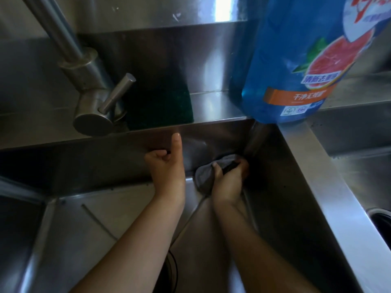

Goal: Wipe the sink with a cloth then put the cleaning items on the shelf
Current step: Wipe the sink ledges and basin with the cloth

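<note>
At centre frame, in the back corner of the sink (118, 208), a grey cloth (203, 177) is gripped by the right hand (229, 179); the left hand (167, 168) is fisted, empty, thumb raised.

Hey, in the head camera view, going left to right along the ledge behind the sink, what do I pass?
Faucet → green scouring pad → blue detergent bottle.
</note>
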`<action>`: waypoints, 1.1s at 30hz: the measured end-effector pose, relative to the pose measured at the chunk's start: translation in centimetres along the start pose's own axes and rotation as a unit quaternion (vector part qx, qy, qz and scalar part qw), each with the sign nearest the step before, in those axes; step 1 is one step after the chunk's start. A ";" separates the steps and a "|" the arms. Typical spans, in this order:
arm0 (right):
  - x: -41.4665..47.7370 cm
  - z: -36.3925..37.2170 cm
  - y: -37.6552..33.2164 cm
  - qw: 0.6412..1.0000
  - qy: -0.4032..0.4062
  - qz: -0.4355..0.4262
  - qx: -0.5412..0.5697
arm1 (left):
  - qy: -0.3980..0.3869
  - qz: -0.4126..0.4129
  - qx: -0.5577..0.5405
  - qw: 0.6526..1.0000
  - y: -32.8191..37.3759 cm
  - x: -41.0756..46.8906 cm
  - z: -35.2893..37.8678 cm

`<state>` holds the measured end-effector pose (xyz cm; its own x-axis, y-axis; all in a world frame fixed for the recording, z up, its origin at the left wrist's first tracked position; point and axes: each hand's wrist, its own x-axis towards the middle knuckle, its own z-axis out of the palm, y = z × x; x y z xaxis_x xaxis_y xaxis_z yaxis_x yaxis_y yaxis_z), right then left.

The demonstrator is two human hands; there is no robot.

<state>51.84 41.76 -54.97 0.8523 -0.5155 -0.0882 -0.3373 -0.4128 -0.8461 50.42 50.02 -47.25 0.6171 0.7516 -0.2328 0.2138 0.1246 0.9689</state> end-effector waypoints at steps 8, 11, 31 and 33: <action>-0.2 -0.8 -0.4 0.999 -0.009 0.020 0.045 | -0.024 -0.024 0.014 0.999 -0.5 1.0 -0.3; -0.5 -1.9 -1.8 0.996 0.007 0.028 0.087 | -0.030 -0.024 0.020 0.999 -0.5 1.2 -0.4; -0.9 -2.1 -2.9 0.995 0.010 -0.002 0.096 | -0.002 -0.019 0.046 0.999 -0.1 0.2 0.5; -0.5 -1.7 -2.0 0.998 -0.006 0.018 0.060 | -0.004 -0.022 0.049 0.999 -0.1 0.2 0.4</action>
<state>51.44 41.55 -52.34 0.8454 -0.5193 -0.1251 -0.3181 -0.3013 -0.8989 50.83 49.93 -47.47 0.6120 0.7410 -0.2764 0.3137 0.0933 0.9449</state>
